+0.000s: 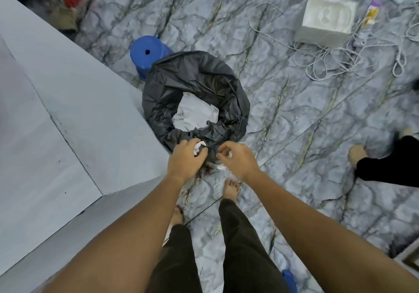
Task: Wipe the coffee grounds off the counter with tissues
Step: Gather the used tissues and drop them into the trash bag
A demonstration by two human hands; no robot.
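Surface (56, 111) on my left; my left hand (187, 160) clutches a crumpled tissue (199, 146), my right hand (238, 159) pinches scraps at the lined bin (197, 77). Disposal step, I reckon; next, let go above the opening.

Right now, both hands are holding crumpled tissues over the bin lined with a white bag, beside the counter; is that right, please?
Not quite: the head view shows the bin's bag is black, not white. The left hand and right hand do hold crumpled tissues at its rim, beside the counter.
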